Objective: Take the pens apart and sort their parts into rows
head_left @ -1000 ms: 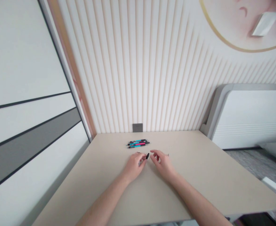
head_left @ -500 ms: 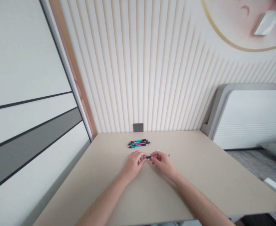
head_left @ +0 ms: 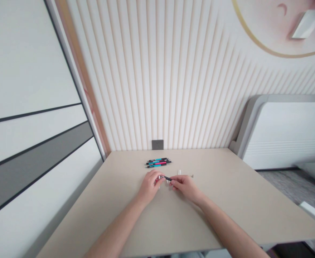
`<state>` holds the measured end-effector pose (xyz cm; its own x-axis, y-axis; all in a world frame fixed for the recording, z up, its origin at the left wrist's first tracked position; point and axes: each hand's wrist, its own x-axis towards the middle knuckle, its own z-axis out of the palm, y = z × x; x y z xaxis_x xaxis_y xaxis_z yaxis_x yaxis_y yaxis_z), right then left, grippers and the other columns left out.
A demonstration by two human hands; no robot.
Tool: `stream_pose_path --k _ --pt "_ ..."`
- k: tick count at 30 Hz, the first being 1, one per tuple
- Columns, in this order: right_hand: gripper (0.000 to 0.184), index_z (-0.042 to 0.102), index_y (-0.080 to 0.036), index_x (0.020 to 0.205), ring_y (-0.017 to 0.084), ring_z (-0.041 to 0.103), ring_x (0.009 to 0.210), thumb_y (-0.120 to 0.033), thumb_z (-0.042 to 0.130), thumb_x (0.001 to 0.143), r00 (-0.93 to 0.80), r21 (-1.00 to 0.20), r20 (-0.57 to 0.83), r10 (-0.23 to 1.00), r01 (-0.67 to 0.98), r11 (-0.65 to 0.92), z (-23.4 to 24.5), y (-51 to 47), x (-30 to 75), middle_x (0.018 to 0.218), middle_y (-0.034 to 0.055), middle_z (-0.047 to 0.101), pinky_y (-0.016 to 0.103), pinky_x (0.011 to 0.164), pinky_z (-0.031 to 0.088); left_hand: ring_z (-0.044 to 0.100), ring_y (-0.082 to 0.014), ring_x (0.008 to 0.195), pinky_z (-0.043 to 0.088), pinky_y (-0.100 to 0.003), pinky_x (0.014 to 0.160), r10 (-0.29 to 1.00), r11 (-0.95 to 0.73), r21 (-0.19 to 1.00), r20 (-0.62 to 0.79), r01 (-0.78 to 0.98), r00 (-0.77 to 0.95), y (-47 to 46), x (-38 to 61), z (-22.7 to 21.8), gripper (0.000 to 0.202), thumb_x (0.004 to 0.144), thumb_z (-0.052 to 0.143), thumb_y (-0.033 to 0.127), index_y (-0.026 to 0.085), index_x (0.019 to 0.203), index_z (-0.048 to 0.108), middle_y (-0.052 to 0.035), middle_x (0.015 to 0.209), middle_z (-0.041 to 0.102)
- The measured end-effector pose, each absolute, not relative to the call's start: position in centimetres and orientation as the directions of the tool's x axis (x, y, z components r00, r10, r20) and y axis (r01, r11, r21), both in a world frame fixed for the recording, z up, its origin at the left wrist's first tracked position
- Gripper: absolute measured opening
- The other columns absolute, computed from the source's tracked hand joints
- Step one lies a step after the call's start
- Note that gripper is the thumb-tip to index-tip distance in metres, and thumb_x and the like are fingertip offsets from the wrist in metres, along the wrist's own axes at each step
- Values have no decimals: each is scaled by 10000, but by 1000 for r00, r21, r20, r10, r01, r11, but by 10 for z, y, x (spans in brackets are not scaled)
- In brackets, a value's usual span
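Note:
A slim black pen (head_left: 167,178) with a silvery end spans the gap between my two hands, low over the table. My left hand (head_left: 150,183) pinches its silvery left end between thumb and fingertips. On the right end, my right hand (head_left: 184,184) closes its thumb and index finger, covering part of the barrel. Thin white sticks (head_left: 179,172) lie just beyond my right fingers, partly hidden by them. A small greyish piece (head_left: 192,176) rests to their right. Farther back lies a row of several blue, red and black pens (head_left: 158,163).
The beige table (head_left: 114,222) runs back to a ribbed white wall (head_left: 160,71) with a dark socket (head_left: 158,144). A white and grey cabinet (head_left: 25,150) stands along the left. At the right is a bed headboard (head_left: 286,132).
The pen has tilted, its left end now higher than its right. My left hand has shifted slightly left, and more of the white sticks shows. The pen row is unmoved.

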<state>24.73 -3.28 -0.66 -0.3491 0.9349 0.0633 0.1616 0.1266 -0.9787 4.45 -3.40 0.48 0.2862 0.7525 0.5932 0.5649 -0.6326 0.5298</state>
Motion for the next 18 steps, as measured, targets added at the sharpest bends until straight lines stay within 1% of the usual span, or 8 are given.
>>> stream_pose_path --k 4,6,8,10,12,14,16,18 --pt "375 738 -133 899 137 575 637 -468 610 789 -327 -975 90 941 162 150 -8 -30 250 741 33 693 257 629 447 592 -173 791 457 -315 795 754 -624 514 594 589 280 -34 45 3 108 916 570 291 204 892 629 -27 852 653" --pt "374 742 -128 894 142 577 628 -462 607 794 -317 -971 90 944 184 154 -8 -28 253 708 36 690 259 620 448 595 -176 804 455 -314 797 758 -618 515 592 594 275 -34 45 2 110 918 565 293 206 885 625 -27 856 655" --pt "386 742 -123 907 155 590 625 -463 587 811 -295 -959 91 951 233 164 -8 -25 257 690 43 692 266 612 455 600 -179 829 456 -312 804 763 -608 527 595 594 253 -34 45 3 114 922 554 294 206 887 619 -29 867 658" --pt "376 740 -131 927 176 618 669 -447 559 835 -215 -920 140 967 333 207 -7 -23 266 745 62 711 285 647 470 605 -178 838 461 -308 799 773 -591 546 595 594 221 -33 44 4 119 924 542 290 204 882 613 -29 873 659" --pt "338 739 -157 942 194 637 758 -409 528 861 -85 -827 243 966 502 252 -5 -20 279 870 82 723 305 728 475 606 -173 816 467 -304 782 788 -568 565 582 599 199 -32 41 5 125 923 536 291 203 872 609 -26 864 656" --pt "321 736 -181 962 197 636 802 -368 486 891 10 -701 317 948 676 227 -2 -19 292 958 90 711 308 774 460 601 -170 789 470 -305 767 803 -551 573 563 607 197 -31 39 5 132 918 534 298 204 865 609 -24 848 652" --pt "310 734 -194 981 199 636 837 -328 465 905 45 -599 324 945 783 168 0 -18 301 981 87 703 296 782 446 594 -169 767 468 -308 761 807 -547 568 553 615 208 -31 38 5 134 914 536 302 203 862 610 -23 831 647" --pt "296 737 -205 978 203 637 880 -292 463 909 31 -509 293 956 851 128 0 -19 304 979 83 706 287 789 431 592 -170 763 463 -313 764 801 -557 552 555 620 225 -31 38 4 122 909 548 296 203 866 614 -24 830 647"
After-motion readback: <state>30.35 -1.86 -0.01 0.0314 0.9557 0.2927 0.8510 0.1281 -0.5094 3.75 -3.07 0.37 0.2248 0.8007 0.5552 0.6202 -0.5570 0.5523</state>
